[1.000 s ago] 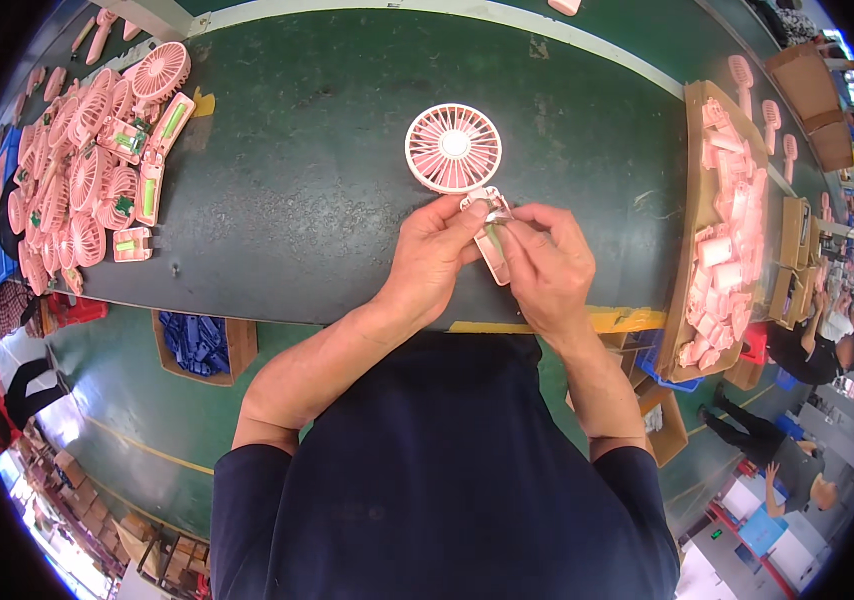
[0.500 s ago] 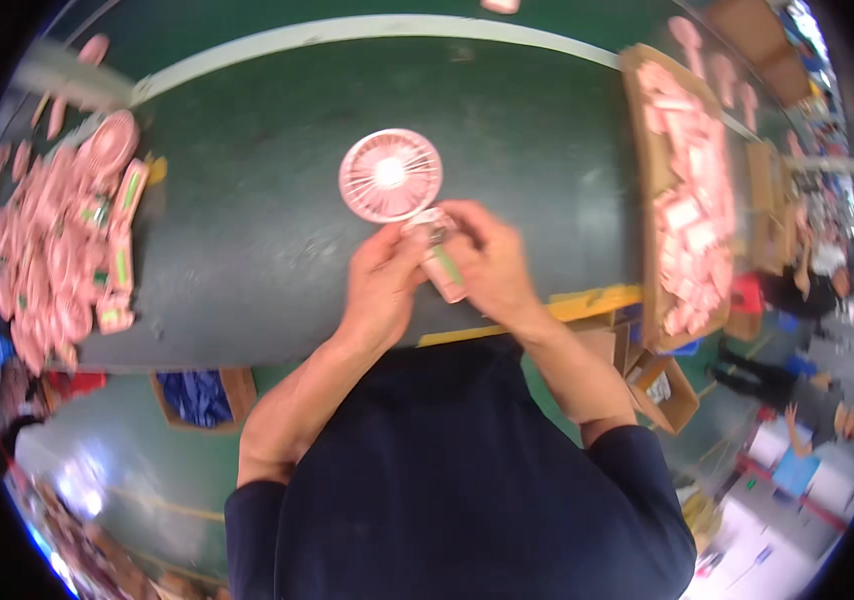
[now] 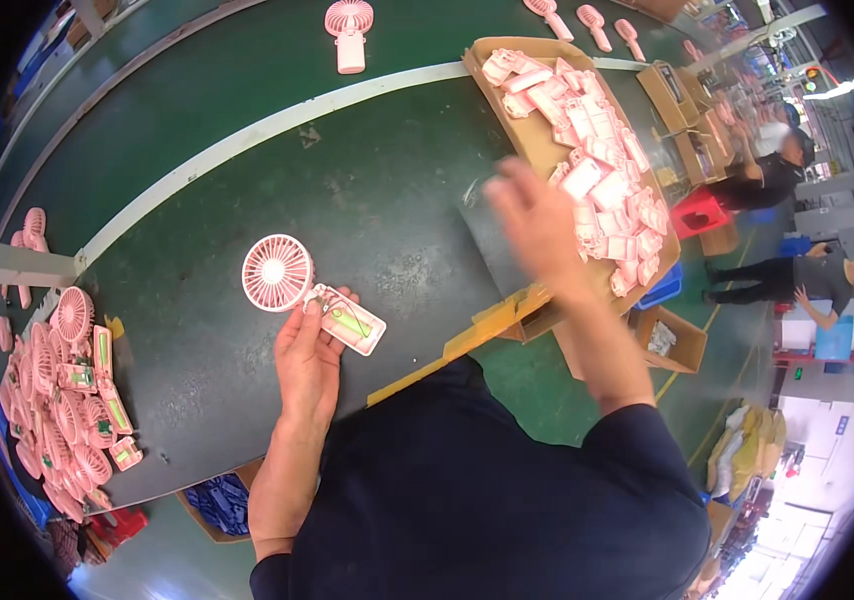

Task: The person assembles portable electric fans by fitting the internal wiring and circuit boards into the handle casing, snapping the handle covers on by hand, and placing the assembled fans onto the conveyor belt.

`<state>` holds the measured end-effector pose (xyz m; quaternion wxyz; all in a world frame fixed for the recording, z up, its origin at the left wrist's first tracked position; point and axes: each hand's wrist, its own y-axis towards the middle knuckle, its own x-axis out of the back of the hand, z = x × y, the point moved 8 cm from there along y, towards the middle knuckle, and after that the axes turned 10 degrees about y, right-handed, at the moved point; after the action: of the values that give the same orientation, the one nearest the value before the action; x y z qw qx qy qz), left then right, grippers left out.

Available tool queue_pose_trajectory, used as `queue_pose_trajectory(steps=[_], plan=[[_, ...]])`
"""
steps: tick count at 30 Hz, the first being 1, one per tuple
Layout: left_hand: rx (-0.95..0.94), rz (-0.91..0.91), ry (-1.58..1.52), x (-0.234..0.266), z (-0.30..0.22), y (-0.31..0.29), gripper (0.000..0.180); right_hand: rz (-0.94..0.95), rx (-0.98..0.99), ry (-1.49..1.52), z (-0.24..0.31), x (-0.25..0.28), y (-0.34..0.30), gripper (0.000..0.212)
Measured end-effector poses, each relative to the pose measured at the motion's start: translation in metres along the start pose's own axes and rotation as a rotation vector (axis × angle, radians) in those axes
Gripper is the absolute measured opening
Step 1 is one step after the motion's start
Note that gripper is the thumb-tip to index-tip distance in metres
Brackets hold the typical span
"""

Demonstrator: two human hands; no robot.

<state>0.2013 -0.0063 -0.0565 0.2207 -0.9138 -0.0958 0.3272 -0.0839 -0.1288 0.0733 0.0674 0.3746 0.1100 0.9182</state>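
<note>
My left hand (image 3: 307,365) grips a pink handheld fan (image 3: 278,272) where its round head meets the handle. The handle's hollow inside (image 3: 352,325) faces up, with a green battery-like cylinder and thin wires showing. My right hand (image 3: 542,230) is stretched out at the near left side of a cardboard tray (image 3: 537,142) heaped with pink plastic shells (image 3: 602,165). Its fingers are extended and somewhat blurred, with nothing visible in them.
On the left of the dark worktable (image 3: 197,400) lies a heap of pink fan parts (image 3: 57,390), some with green batteries. Beyond a white rail (image 3: 267,125), a pink fan (image 3: 350,40) lies on a green surface. Yellow tape (image 3: 457,345) marks the near edge. People stand farther right.
My right hand has left the fan and moved right to the tray. My left hand still holds the fan, now with its handle slanting right. The view has swung right.
</note>
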Motion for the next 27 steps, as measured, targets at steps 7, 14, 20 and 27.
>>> queue_pose_trajectory(steps=[7, 14, 20, 27], plan=[[0.032, 0.031, 0.000, -0.006, -0.003, 0.002, 0.028, -0.031, -0.303, -0.812, -0.134, 0.088, 0.048, 0.070], [0.038, 0.009, 0.003, -0.002, 0.000, 0.001, 0.034, 0.093, -0.436, -0.533, -0.131, 0.052, 0.048, 0.062], [0.052, 0.049, -0.025, -0.008, -0.001, 0.000, 0.030, -0.049, -0.242, -0.793, -0.131, 0.085, 0.054, 0.072], [0.040, 0.037, -0.035, -0.002, 0.001, 0.000, 0.029, 0.089, 0.343, -0.286, 0.020, -0.014, -0.016, 0.051]])
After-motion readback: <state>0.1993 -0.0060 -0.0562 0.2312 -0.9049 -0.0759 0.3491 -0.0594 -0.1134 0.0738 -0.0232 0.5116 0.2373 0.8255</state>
